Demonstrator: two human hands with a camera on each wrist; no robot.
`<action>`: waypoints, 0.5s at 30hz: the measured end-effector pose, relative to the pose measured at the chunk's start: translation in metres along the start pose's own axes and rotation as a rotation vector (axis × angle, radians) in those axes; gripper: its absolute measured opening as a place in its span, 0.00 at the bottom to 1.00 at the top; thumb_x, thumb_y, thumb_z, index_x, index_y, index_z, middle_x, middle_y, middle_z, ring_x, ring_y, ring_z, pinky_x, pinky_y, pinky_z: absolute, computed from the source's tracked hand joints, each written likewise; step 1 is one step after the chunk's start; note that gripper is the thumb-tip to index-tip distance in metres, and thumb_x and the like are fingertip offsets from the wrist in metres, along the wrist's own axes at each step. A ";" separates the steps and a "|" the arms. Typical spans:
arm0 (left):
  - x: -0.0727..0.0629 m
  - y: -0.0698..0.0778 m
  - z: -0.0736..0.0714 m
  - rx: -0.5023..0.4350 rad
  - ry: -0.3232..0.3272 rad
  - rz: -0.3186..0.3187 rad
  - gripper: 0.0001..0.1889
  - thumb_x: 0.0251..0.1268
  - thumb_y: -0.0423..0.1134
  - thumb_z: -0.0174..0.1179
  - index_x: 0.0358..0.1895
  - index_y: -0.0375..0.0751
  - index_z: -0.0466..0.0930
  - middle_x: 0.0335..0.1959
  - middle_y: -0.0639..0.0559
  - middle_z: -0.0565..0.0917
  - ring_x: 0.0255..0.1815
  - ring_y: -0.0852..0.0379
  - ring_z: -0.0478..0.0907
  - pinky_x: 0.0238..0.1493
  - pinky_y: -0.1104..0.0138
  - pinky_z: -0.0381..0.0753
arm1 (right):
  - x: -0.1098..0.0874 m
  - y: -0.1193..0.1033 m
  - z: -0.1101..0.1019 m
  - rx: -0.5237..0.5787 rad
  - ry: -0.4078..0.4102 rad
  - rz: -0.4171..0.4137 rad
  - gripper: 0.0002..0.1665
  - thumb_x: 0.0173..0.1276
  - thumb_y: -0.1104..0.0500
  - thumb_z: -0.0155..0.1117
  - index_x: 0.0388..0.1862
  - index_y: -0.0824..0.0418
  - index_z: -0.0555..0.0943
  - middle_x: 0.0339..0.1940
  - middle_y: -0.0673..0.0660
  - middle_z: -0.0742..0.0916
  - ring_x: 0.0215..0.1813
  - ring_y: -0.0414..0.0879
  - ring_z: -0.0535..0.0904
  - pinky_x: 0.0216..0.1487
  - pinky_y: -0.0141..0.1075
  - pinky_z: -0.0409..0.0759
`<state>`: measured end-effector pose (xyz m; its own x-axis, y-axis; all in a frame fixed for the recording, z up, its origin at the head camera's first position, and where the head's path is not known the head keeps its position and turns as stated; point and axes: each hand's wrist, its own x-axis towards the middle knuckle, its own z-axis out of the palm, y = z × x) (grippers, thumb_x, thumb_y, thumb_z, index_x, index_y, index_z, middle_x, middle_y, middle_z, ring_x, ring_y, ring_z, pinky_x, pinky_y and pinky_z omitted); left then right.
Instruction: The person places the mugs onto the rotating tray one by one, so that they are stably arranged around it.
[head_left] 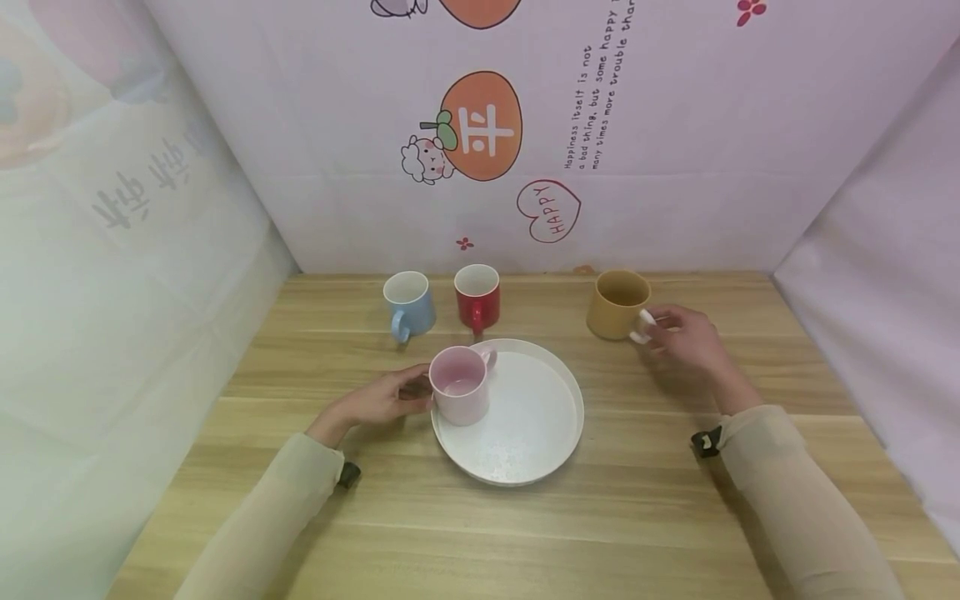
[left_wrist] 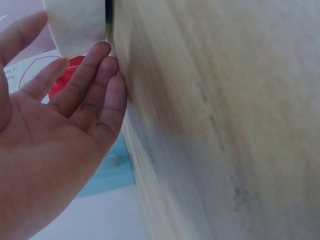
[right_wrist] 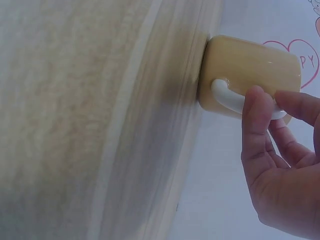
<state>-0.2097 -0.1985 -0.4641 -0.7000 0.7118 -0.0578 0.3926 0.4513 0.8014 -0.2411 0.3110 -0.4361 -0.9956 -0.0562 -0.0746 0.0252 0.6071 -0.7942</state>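
A pink mug (head_left: 459, 387) stands upright on the left part of a round white tray (head_left: 536, 417), its handle pointing to the far right. Beside it, my left hand (head_left: 386, 396) has its fingers spread and loosely bent at the mug's left side. The left wrist view shows that hand's palm (left_wrist: 55, 130) with nothing enclosed; whether the fingertips touch the mug, I cannot tell. My right hand (head_left: 686, 333) pinches the white handle (right_wrist: 232, 100) of a mustard-yellow mug (head_left: 617, 312) between thumb and forefinger. That mug is upright on the table, right of the tray.
Behind the tray stand a light blue mug (head_left: 411, 304) and a red mug (head_left: 478, 298), handles toward me. All rests on a wood-grain table (head_left: 525, 542). A printed white cloth (head_left: 360, 167) hangs along the back edge, with more cloth at both sides.
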 end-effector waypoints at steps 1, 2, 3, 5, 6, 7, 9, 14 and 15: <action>0.000 0.000 0.000 -0.001 -0.001 -0.003 0.30 0.72 0.39 0.60 0.74 0.43 0.63 0.65 0.41 0.79 0.66 0.43 0.77 0.69 0.52 0.76 | 0.000 0.000 0.000 -0.001 -0.002 0.005 0.25 0.76 0.53 0.58 0.63 0.69 0.74 0.57 0.75 0.81 0.37 0.48 0.89 0.36 0.41 0.89; 0.000 0.000 0.000 -0.002 -0.001 -0.008 0.30 0.72 0.39 0.60 0.74 0.43 0.63 0.65 0.41 0.79 0.66 0.43 0.77 0.69 0.52 0.76 | 0.001 0.000 0.000 -0.003 -0.004 0.012 0.25 0.76 0.52 0.58 0.63 0.68 0.74 0.57 0.75 0.81 0.37 0.48 0.89 0.36 0.41 0.89; 0.000 0.000 0.000 -0.001 -0.001 -0.012 0.30 0.72 0.39 0.61 0.74 0.43 0.63 0.65 0.42 0.79 0.66 0.43 0.77 0.69 0.53 0.76 | 0.001 0.000 0.000 -0.007 -0.006 0.019 0.25 0.76 0.51 0.58 0.62 0.68 0.75 0.58 0.74 0.81 0.38 0.48 0.89 0.36 0.42 0.89; 0.000 0.000 0.000 -0.002 0.000 -0.021 0.30 0.72 0.40 0.61 0.74 0.44 0.63 0.65 0.43 0.79 0.66 0.44 0.77 0.69 0.53 0.76 | 0.002 0.000 0.000 -0.012 -0.010 0.030 0.25 0.76 0.50 0.58 0.62 0.67 0.75 0.58 0.73 0.81 0.39 0.48 0.89 0.36 0.42 0.89; 0.000 0.000 0.000 -0.004 0.001 -0.025 0.30 0.72 0.40 0.61 0.74 0.44 0.63 0.65 0.43 0.79 0.66 0.45 0.77 0.70 0.53 0.76 | 0.003 0.000 0.001 -0.013 -0.013 0.034 0.25 0.76 0.50 0.58 0.62 0.67 0.75 0.58 0.73 0.81 0.39 0.48 0.89 0.36 0.42 0.89; -0.001 0.000 0.000 -0.003 0.001 -0.023 0.30 0.72 0.39 0.61 0.74 0.44 0.63 0.65 0.42 0.79 0.66 0.44 0.77 0.70 0.53 0.76 | 0.003 0.000 0.000 -0.013 -0.018 0.036 0.26 0.77 0.50 0.57 0.63 0.67 0.75 0.59 0.74 0.81 0.39 0.48 0.89 0.36 0.42 0.89; -0.001 0.000 0.000 -0.007 0.001 -0.018 0.30 0.72 0.39 0.61 0.74 0.43 0.63 0.65 0.41 0.79 0.66 0.43 0.77 0.69 0.52 0.76 | 0.004 -0.001 0.000 0.000 -0.027 0.040 0.25 0.77 0.52 0.57 0.63 0.68 0.74 0.59 0.74 0.80 0.40 0.47 0.89 0.37 0.41 0.89; 0.000 0.000 0.001 -0.024 -0.001 -0.012 0.30 0.72 0.38 0.61 0.74 0.41 0.63 0.64 0.39 0.79 0.65 0.42 0.77 0.69 0.51 0.76 | 0.004 -0.002 0.000 0.018 -0.025 0.036 0.23 0.77 0.57 0.56 0.62 0.72 0.74 0.59 0.75 0.79 0.38 0.43 0.89 0.38 0.36 0.89; 0.001 0.000 0.001 -0.025 -0.001 -0.014 0.30 0.72 0.39 0.61 0.74 0.41 0.63 0.64 0.39 0.79 0.65 0.42 0.77 0.69 0.51 0.76 | 0.004 -0.002 0.000 0.011 -0.022 0.033 0.23 0.77 0.57 0.56 0.62 0.72 0.74 0.58 0.75 0.79 0.37 0.43 0.89 0.38 0.35 0.89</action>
<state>-0.2099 -0.1980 -0.4648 -0.7046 0.7062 -0.0696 0.3678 0.4473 0.8152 -0.2453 0.3091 -0.4349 -0.9920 -0.0535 -0.1141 0.0594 0.6001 -0.7978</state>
